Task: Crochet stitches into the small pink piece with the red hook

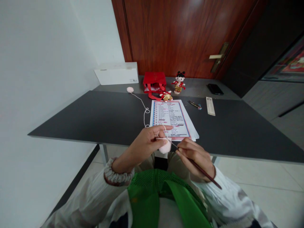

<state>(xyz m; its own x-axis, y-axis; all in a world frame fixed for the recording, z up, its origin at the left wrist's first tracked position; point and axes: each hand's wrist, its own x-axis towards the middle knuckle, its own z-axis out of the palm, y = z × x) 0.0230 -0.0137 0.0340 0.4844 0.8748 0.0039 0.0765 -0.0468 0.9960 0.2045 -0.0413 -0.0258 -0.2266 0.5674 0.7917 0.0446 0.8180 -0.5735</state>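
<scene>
My left hand (147,142) pinches a small pale pink crocheted piece (165,148), with the yarn looped over its outstretched forefinger. My right hand (195,155) is closed round a dark crochet hook (201,171) whose tip points into the pink piece. Both hands hover just in front of the dark table's (95,117) near edge. The pink yarn strand (143,109) runs back across the table to a small pink yarn ball (130,90).
A printed instruction sheet (171,117) lies ahead of my hands. Behind it are a red bag (154,83), two small dolls (178,82), a white box (117,74), a phone (215,89), a ruler (210,106) and small tools (195,104). A wooden door stands behind.
</scene>
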